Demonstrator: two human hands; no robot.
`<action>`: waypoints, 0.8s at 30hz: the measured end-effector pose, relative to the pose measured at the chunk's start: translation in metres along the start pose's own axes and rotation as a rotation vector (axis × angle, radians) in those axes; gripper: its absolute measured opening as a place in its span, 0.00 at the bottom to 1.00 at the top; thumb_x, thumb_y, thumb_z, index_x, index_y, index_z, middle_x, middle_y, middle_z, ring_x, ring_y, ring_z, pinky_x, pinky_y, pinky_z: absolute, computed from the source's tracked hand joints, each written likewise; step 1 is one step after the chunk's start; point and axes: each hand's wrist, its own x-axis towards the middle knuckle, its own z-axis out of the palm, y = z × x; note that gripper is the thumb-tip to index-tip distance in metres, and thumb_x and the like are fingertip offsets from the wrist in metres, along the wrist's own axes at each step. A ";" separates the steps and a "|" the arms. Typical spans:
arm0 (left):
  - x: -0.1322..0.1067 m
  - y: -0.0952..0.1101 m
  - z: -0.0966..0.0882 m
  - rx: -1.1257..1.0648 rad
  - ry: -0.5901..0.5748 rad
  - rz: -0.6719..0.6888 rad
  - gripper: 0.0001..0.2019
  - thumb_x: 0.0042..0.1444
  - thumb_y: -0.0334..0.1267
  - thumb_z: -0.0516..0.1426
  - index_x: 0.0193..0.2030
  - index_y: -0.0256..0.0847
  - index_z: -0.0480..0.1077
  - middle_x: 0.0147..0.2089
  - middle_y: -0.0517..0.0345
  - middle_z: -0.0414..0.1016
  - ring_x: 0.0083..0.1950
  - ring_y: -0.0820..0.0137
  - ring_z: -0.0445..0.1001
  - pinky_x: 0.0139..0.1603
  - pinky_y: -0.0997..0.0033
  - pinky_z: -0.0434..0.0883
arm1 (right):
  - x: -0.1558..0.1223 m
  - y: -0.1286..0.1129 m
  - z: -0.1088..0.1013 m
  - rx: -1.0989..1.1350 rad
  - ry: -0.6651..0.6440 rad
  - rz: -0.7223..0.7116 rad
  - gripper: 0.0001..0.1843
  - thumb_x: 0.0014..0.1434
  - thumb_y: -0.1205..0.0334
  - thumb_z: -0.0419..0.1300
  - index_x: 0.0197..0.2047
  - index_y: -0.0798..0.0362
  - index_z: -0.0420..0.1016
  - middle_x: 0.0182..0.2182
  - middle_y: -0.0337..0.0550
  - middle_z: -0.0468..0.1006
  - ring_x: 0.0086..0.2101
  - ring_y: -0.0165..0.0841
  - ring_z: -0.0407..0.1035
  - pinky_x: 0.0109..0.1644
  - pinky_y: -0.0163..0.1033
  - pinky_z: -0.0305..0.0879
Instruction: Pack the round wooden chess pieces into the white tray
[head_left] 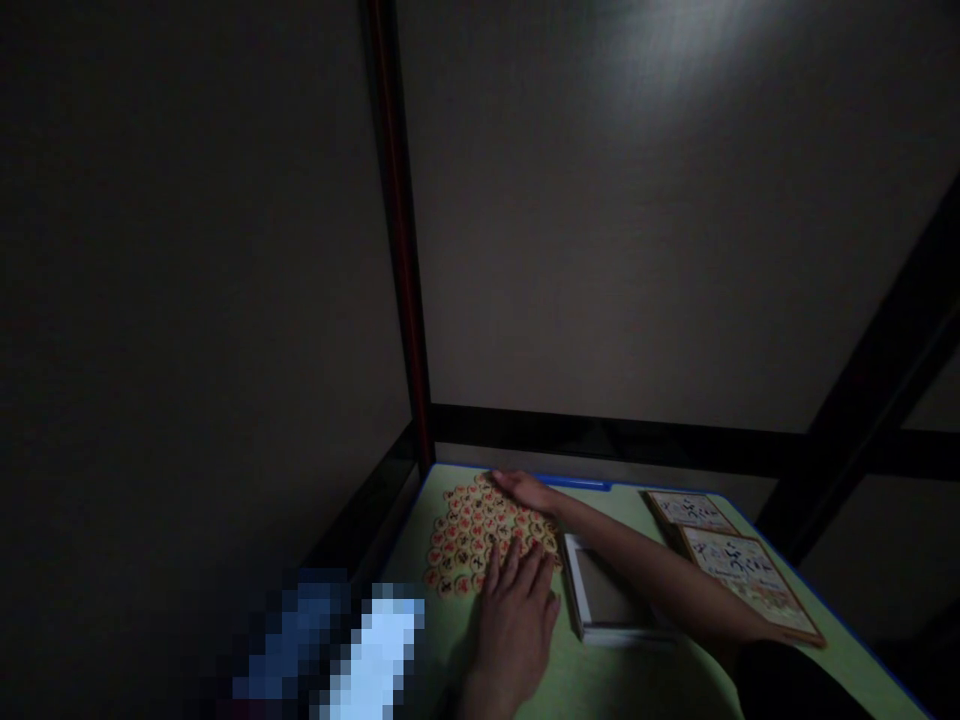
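Note:
Round wooden Chinese chess pieces (465, 535) with red and dark characters lie spread in one layer on the green table top. My left hand (517, 615) rests palm down at their near edge, fingers stretched and apart, covering a few of them. Across the table reaches my right arm, and my right hand (523, 490) lies at the far edge of the pieces. Its visible fingers are stretched out and nothing shows in its grasp; the underside is hidden. Beneath that forearm sits an open shallow box (585, 590) with white walls, partly covered by the arm.
Two printed box lids or boards (739, 565) with large dark characters lie at the table's right side, one overlapping the other. A blue strip (574, 482) runs along the back edge of the table (551, 680). Walls stand close behind and left. A blurred bright patch lies lower left.

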 end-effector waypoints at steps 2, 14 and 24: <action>0.000 -0.001 -0.001 0.002 0.000 -0.005 0.25 0.68 0.43 0.48 0.70 0.48 0.58 0.71 0.60 0.61 0.72 0.55 0.57 0.71 0.41 0.58 | -0.002 -0.008 -0.003 -0.029 0.045 -0.001 0.34 0.68 0.38 0.44 0.43 0.58 0.80 0.38 0.49 0.82 0.40 0.40 0.72 0.46 0.42 0.67; 0.004 -0.002 0.000 0.027 0.003 0.103 0.24 0.69 0.43 0.44 0.71 0.50 0.56 0.72 0.60 0.60 0.73 0.58 0.55 0.73 0.43 0.54 | -0.180 0.002 -0.072 -0.803 0.234 0.231 0.26 0.64 0.53 0.55 0.63 0.50 0.69 0.53 0.57 0.76 0.45 0.45 0.75 0.46 0.41 0.66; 0.006 -0.001 0.000 0.076 0.004 0.026 0.25 0.69 0.45 0.44 0.70 0.46 0.59 0.71 0.58 0.61 0.73 0.59 0.56 0.73 0.45 0.54 | -0.193 0.014 -0.051 -0.838 0.252 0.401 0.29 0.58 0.75 0.53 0.63 0.56 0.65 0.51 0.60 0.72 0.42 0.42 0.76 0.43 0.40 0.68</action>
